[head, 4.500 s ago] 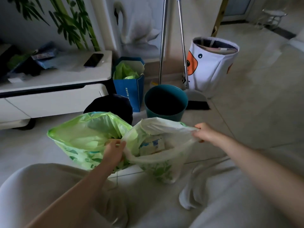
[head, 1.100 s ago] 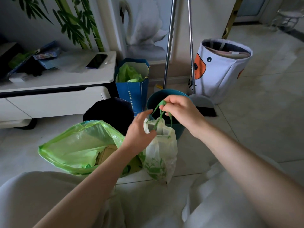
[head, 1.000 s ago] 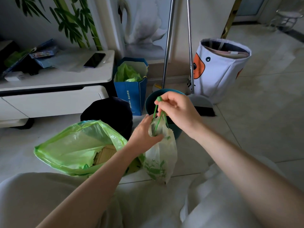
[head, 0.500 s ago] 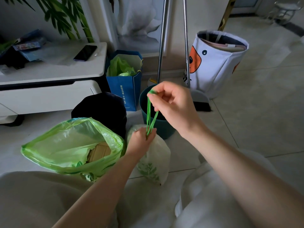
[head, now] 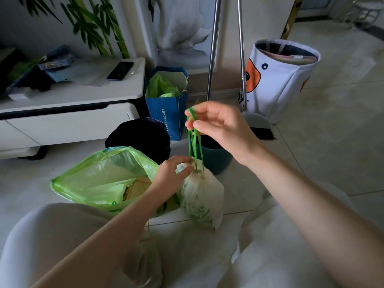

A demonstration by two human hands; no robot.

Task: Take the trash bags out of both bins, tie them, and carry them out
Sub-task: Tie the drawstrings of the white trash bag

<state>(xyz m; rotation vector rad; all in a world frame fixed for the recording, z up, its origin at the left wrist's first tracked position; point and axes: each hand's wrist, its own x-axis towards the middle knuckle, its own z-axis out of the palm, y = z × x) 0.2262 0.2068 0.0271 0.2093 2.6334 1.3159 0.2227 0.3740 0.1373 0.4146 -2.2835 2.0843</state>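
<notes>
A small white trash bag [head: 202, 196] with a green leaf print stands on the floor, its mouth cinched tight. My right hand [head: 220, 125] pinches its green drawstring [head: 194, 142] and holds it taut above the bag. My left hand [head: 170, 177] grips the gathered neck of the bag. Left of it lies a larger green trash bag [head: 99, 179], mouth open, with cardboard inside. Behind them stand a black bin [head: 141, 136] and a teal bin [head: 216, 156], the teal one partly hidden by my right hand.
A blue paper bag [head: 168, 109] with green plastic in it stands against the wall. Broom and dustpan handles [head: 213, 48] lean there, beside a white fabric basket [head: 280, 80]. A low white cabinet [head: 68, 113] with a phone on it is at left. My knees fill the foreground.
The white bag's mouth went from wide open to cinched shut. My right hand pulled the drawstring up while my left hand slid down to the bag's neck.
</notes>
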